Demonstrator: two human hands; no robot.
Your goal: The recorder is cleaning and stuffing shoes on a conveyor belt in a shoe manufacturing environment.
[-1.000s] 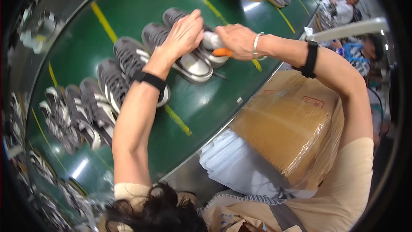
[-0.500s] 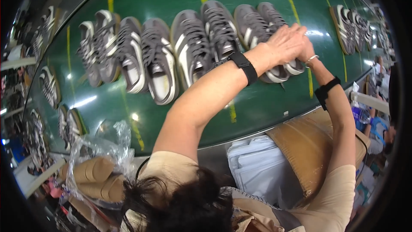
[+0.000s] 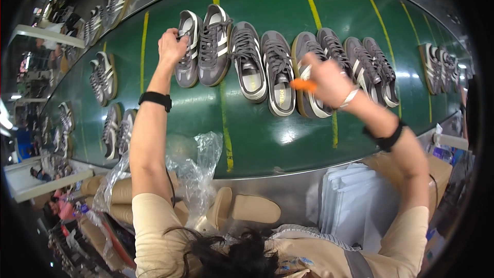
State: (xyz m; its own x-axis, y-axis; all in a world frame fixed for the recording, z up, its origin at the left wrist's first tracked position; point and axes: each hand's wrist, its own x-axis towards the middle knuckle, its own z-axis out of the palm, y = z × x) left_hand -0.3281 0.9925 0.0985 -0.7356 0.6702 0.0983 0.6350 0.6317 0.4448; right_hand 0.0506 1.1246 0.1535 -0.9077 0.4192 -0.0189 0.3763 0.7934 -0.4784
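Observation:
At the left end of a row of grey shoes, my left hand has its fingers curled against the side and laces of a grey shoe with white stripes. The shoe's mate stands just to its right. My right hand, smeared by motion, is closed on a small orange object whose kind I cannot make out. It hovers over a shoe pair right of the middle, hiding part of it. Between my hands stands another laced pair, with pale insoles showing.
The shoes stand on a green conveyor belt with yellow cross lines. More pairs stand at the left and right. Along the near edge are clear plastic wrap, tan shoe forms, white sheets and a cardboard box.
My hands, together over the right-hand shoes before, are now apart: the left at the leftmost shoe, the right over a middle pair with the orange object showing. The view has shifted.

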